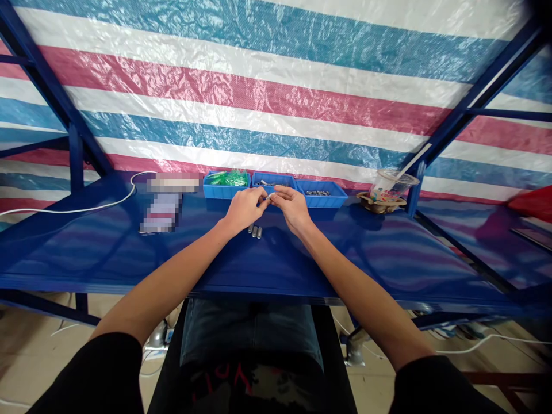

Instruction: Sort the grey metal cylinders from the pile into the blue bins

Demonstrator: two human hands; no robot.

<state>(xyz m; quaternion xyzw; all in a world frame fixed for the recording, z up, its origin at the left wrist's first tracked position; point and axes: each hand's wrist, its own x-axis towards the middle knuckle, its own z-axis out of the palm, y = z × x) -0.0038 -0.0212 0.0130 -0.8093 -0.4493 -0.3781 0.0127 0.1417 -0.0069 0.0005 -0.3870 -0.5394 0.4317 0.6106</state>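
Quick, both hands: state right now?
Left hand: closed, pinching a small piece, too tiny to identify.
Right hand: closed, pinching the same small piece.

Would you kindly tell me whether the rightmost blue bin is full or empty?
Partly filled: small grey pieces lie inside the rightmost blue bin, below its rim.

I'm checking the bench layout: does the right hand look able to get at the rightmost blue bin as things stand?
Probably yes: the right hand is close by, and nothing appears to cover the rightmost blue bin, open at the top. The hand seems to be pinching a small piece, though.
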